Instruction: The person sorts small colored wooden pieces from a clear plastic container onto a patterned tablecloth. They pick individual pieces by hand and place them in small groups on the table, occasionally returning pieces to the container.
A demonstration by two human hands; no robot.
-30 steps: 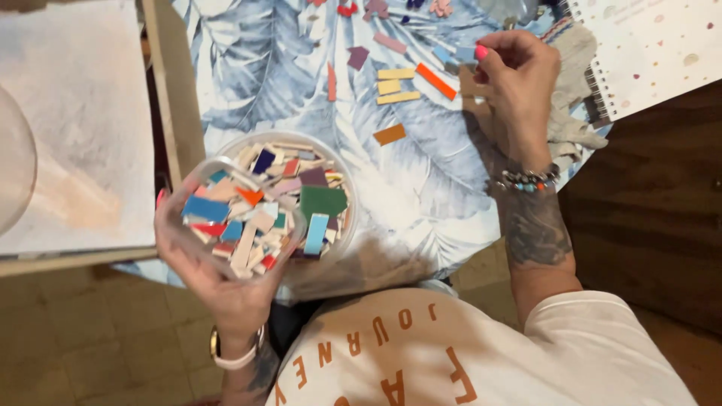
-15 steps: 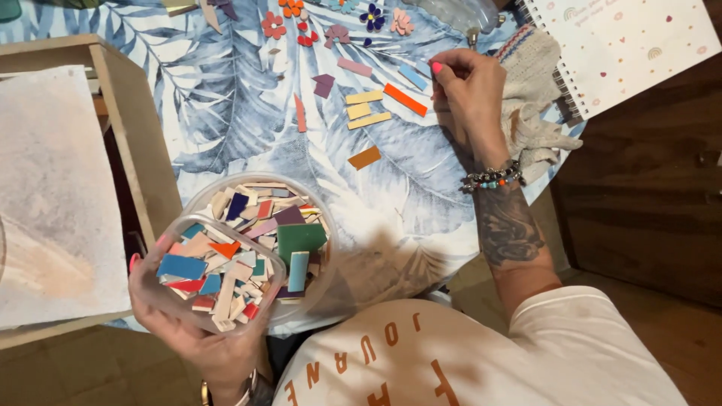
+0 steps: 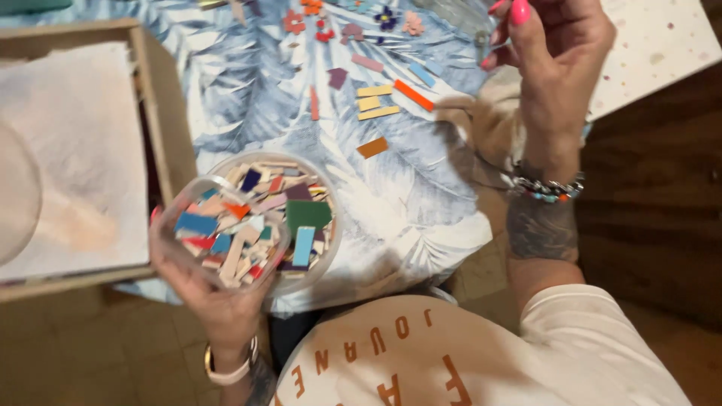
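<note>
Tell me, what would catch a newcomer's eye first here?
Probably the clear round tub, heaped with bright tile pieces, cupped in the left hand at the table edge. Next, the right hand raised at upper right above a blue leaf-patterned cloth, where loose coloured strips lie scattered.

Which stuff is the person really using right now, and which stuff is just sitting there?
Being used:
- clear tub of coloured tiles, held up by the left hand
- right hand, raised above the leaf-print cloth
- loose tiles laid out on the cloth

Just lying about:
- wooden tray with paper
- spotted paper
</note>
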